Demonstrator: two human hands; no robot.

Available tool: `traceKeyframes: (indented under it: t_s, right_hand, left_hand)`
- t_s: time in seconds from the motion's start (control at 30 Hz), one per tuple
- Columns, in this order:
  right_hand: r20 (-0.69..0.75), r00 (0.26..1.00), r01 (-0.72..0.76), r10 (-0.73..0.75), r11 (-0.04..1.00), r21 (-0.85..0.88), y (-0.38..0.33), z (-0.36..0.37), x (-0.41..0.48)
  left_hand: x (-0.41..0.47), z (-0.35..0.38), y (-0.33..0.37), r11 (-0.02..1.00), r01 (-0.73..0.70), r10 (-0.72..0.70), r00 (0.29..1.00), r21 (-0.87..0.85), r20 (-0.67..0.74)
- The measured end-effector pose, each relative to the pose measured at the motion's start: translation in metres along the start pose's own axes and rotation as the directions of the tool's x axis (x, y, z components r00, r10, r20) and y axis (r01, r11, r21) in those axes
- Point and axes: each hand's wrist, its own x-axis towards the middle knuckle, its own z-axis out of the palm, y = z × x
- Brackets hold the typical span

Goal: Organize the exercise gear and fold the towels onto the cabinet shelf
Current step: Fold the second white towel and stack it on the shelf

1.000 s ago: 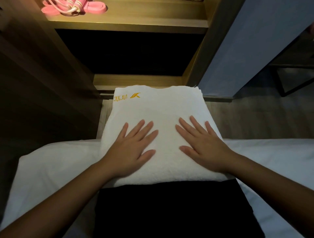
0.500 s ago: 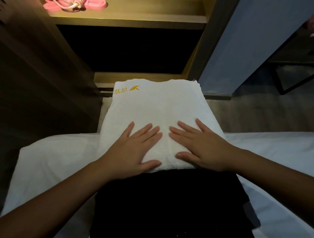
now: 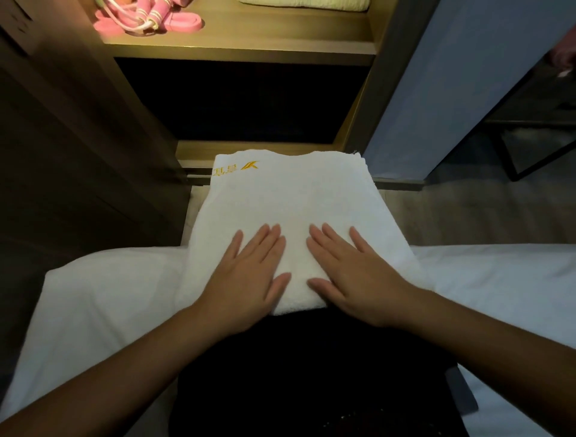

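Resting flat on the near half of a folded white towel (image 3: 290, 199), the left hand (image 3: 246, 274) and right hand (image 3: 355, 274) lay side by side, fingers straight and slightly spread, grasping nothing. The towel was thick, nubby terry, roughly rectangular. Its near fold sat over dark cloth (image 3: 311, 374), and its sides lay over the smooth white bed (image 3: 93, 296). Its far edge, with yellow embroidery (image 3: 237, 168) at the left corner, reached toward the wooden cabinet's low ledge (image 3: 249, 149). Bare floor (image 3: 467, 212) lay open to the right. Farther up, the lit shelf (image 3: 243, 46) carried a pink jump rope (image 3: 146, 18), a flat pink band (image 3: 187, 23) and a pale folded towel (image 3: 305, 3).
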Motion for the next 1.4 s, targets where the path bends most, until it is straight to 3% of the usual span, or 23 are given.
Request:
traceKeyframes:
  t_s: [0.17,0.47,0.77,0.97,1.2,1.4]
  right_hand:
    - [0.084,0.996,0.003,-0.002,1.000,-0.011,0.032,0.003,-0.018]
    - [0.042,0.996,0.077,-0.081,0.993,0.087,0.061,0.008,-0.040]
    - [-0.246,0.966,0.148,-0.080,0.951,0.271,0.079,0.016,-0.065]
    - [-0.108,0.985,0.152,-0.136,0.976,0.156,0.062,0.005,-0.052]
    - [-0.001,0.991,0.131,-0.132,0.983,-0.127,0.036,0.000,-0.028]
    - [0.078,0.986,0.151,-0.144,0.984,-0.092,0.032,-0.013,-0.017]
  left_hand:
    - [-0.015,0.007,-0.032,0.999,-0.050,0.050,0.999,0.019,0.004]
    - [-0.041,0.010,-0.061,0.982,-0.156,0.151,0.987,-0.111,-0.051]
    - [-0.065,0.014,-0.071,0.953,-0.125,0.058,0.969,-0.275,-0.241]
    - [-0.039,-0.005,-0.040,0.975,-0.185,0.174,0.980,-0.120,-0.097]
    - [-0.009,-0.008,-0.005,0.967,-0.246,0.239,0.967,0.073,0.094]
    - [0.005,-0.025,-0.002,0.967,-0.250,0.245,0.965,0.054,0.093]
